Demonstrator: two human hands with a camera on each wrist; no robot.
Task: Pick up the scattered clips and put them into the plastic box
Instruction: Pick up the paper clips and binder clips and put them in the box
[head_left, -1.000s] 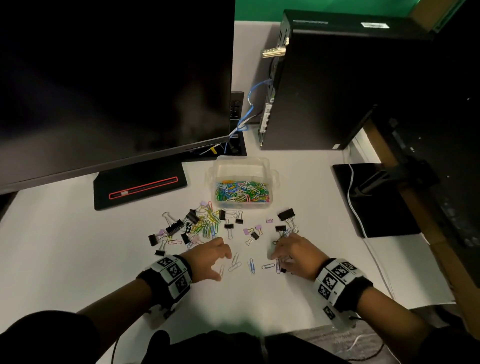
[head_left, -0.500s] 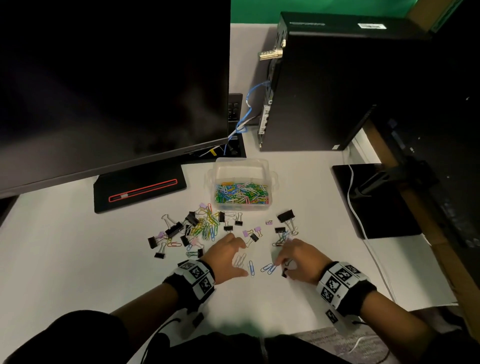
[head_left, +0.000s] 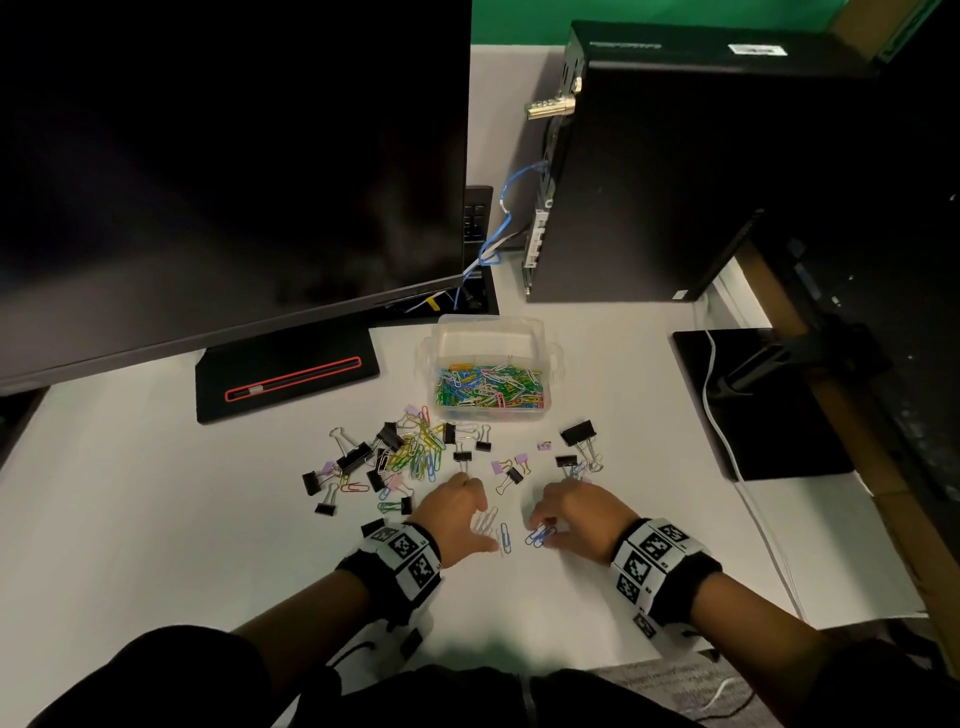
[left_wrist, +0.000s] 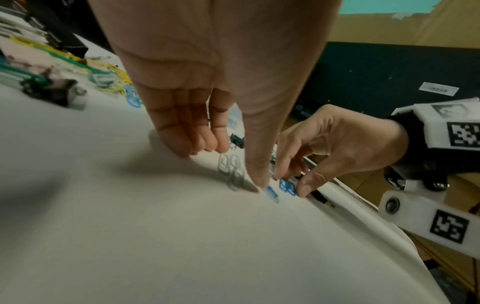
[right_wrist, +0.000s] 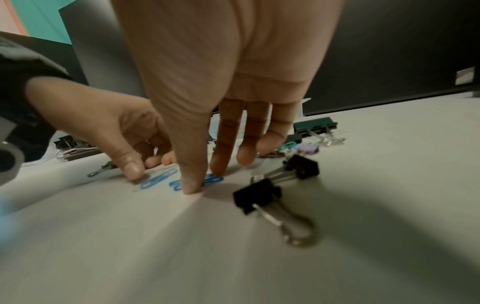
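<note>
While the clear plastic box half full of coloured paper clips sits straight ahead past both hands, the right hand pinches the blue paper clips flat on the white counter and the left hand, fingers relaxed, just presses its thumb beside the pale clips.

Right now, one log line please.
left hand: fingertips on pale clips | right hand: pinching blue clips | box: part filled

Coloured paper clips and black binder clips lie scattered before a clear plastic box half-full of paper clips.
</note>
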